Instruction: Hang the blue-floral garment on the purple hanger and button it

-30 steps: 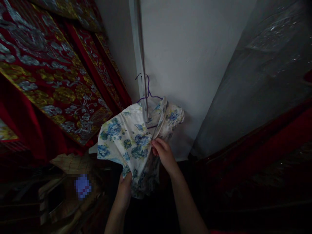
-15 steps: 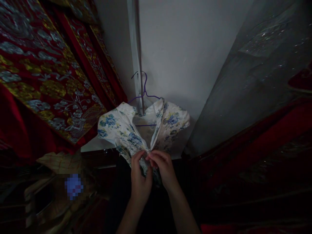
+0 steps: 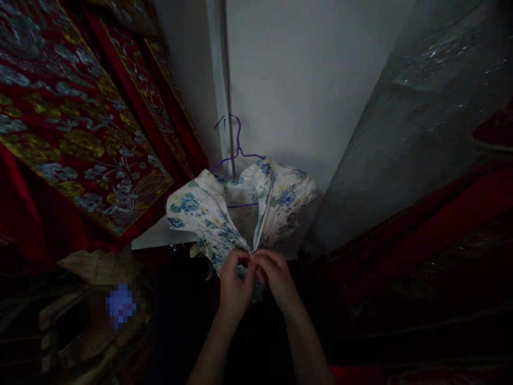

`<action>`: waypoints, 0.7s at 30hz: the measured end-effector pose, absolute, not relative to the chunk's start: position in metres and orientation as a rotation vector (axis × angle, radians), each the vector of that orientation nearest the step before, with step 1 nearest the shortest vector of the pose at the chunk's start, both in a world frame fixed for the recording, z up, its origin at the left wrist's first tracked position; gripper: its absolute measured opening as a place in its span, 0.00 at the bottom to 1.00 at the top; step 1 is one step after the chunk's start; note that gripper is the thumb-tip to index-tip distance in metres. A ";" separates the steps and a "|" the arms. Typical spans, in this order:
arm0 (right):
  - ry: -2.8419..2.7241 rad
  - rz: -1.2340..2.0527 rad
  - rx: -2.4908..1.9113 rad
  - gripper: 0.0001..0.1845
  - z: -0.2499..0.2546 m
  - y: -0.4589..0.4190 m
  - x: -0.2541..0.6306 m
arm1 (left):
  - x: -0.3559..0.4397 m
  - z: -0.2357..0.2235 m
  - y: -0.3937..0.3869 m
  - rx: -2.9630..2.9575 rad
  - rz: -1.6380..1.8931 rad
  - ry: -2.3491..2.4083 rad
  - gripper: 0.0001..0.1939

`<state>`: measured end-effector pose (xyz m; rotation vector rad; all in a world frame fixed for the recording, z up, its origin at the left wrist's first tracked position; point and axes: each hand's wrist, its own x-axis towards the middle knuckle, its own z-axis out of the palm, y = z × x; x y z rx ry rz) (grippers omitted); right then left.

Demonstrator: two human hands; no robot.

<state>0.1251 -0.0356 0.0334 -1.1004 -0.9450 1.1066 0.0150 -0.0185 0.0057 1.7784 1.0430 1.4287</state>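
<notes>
A white short-sleeved dress with blue flowers (image 3: 286, 198) hangs on a purple wire hanger (image 3: 239, 152) against the wall. Its front gapes in a V from the collar down to my fingers. My left hand (image 3: 236, 283) pinches the cloth at the bottom of the V from the left. Touching it there, my right hand (image 3: 276, 278) has thumb and finger closed on the opposite edge of the front opening. Whatever fastener lies between the fingertips is too small and dark to make out. The lower part of the garment is mostly hidden behind my hands.
Red robes with gold and silver embroidery (image 3: 84, 128) hang at the left. A clear plastic cover (image 3: 385, 133) drapes over things on the right, above red cloth (image 3: 441, 219). A pale strip (image 3: 218, 64) runs down the wall. A wooden chair (image 3: 48, 321) stands lower left.
Both hands have shifted slightly right along with the dress front, and their fingertips have come closer together at the bottom of the V. The garment's shoulders have swung a little to the right.
</notes>
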 end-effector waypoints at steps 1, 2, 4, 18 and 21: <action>-0.904 1.110 -1.102 0.17 0.032 -0.035 0.125 | 0.015 0.005 -0.019 1.768 1.419 1.051 0.03; -0.872 1.121 -1.102 0.17 0.031 -0.034 0.125 | 0.016 0.004 -0.019 1.757 1.412 1.058 0.04; -0.834 1.158 -1.098 0.19 0.033 -0.030 0.127 | 0.017 0.002 -0.019 1.741 1.403 1.067 0.04; -0.858 1.092 -0.854 0.14 0.122 0.054 0.140 | -0.003 -0.012 0.000 1.885 1.219 1.063 0.06; -0.850 1.036 -0.856 0.13 0.144 0.061 0.133 | -0.003 -0.011 -0.003 1.870 1.225 1.069 0.06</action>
